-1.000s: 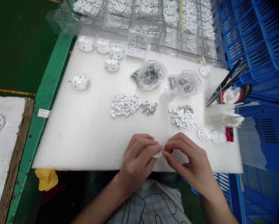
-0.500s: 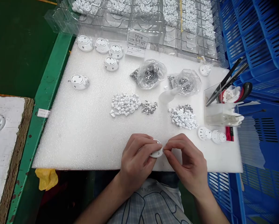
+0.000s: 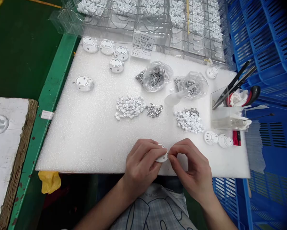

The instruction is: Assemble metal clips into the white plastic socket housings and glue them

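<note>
Near the front edge of the white foam board (image 3: pixel 90 137), my left hand (image 3: pixel 142 163) grips a round white plastic part (image 3: pixel 162 157), partly covered by the fingers. My right hand (image 3: pixel 192 166) is closed in a pinch at that part's right edge. A tiny metal piece seems to show at its fingertips, too small to name. Beyond the hands lie a heap of small white pieces (image 3: pixel 130 107), a little pile of shiny metal bits (image 3: pixel 154 110) and another white heap (image 3: pixel 188 120) with metal bits behind it.
Two clear bags of metal bits (image 3: pixel 155 78) (image 3: pixel 192 85) and a translucent squeeze bottle (image 3: pixel 173 98) stand mid-board. Several white round parts (image 3: pixel 83 83) sit at the left. A clear tool box (image 3: pixel 226 118) is at right, beside blue crates (image 3: pixel 273 44). Clear trays (image 3: pixel 124 24) line the back.
The hands stay almost in place, with the pinch still at the white part's edge. The whole view has shifted slightly.
</note>
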`<control>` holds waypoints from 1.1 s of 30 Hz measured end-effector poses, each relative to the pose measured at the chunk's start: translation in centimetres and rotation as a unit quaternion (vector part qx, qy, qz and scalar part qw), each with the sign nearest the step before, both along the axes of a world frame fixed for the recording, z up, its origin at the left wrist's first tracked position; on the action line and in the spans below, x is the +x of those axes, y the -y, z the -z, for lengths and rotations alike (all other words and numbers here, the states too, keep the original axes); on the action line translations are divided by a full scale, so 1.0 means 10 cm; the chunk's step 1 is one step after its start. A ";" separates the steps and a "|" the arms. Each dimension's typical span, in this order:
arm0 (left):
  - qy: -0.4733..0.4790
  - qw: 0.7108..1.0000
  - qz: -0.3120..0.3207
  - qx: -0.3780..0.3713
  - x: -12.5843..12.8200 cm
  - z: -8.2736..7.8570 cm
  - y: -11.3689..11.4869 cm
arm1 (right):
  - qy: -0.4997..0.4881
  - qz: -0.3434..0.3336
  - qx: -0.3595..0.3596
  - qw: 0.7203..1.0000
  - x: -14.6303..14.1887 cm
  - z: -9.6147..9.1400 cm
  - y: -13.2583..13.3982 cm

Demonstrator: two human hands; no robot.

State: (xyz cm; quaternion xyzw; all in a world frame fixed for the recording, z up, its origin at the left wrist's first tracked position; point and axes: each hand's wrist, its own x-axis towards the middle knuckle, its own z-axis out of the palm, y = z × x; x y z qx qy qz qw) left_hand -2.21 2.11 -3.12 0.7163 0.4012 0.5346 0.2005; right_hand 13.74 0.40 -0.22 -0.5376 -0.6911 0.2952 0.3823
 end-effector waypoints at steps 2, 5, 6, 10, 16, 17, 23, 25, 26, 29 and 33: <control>-0.004 1.000 -0.001 0.001 0.00 0.00 0.00 | 0.001 -0.001 0.001 1.000 0.01 -0.01 0.00; -0.007 1.000 0.000 0.000 0.00 -0.01 0.00 | -0.002 -0.002 -0.003 1.000 0.01 -0.01 0.00; -0.006 1.000 0.000 0.000 -0.01 0.00 0.00 | -0.004 -0.002 -0.005 1.000 0.01 -0.01 0.00; -0.011 1.000 0.007 0.006 -0.01 0.00 0.00 | -0.013 -0.001 -0.013 1.000 0.01 0.02 0.01; 0.030 0.999 0.028 -0.027 -0.01 -0.03 -0.03 | -0.153 -0.003 -0.060 0.986 0.06 0.16 0.02; 0.039 0.998 0.032 -0.033 -0.02 -0.04 -0.04 | -0.198 -0.004 -0.062 0.978 0.06 0.19 0.01; 0.092 0.992 0.053 -0.071 -0.03 -0.06 -0.07 | -0.245 0.036 -0.046 0.968 0.03 0.25 0.00; 0.105 0.989 0.068 -0.078 -0.03 -0.06 -0.07 | -0.191 0.030 -0.038 0.980 0.00 0.25 0.01; 0.110 0.988 0.076 -0.079 -0.03 -0.06 -0.07 | -0.168 0.029 -0.033 0.985 -0.01 0.24 0.01; 0.121 0.985 0.094 -0.073 -0.02 -0.06 -0.07 | -0.135 0.040 -0.005 0.990 -0.04 0.25 0.02; 0.086 0.992 0.044 -0.075 -0.02 -0.06 -0.06 | -0.115 0.069 0.069 0.989 -0.08 0.28 0.01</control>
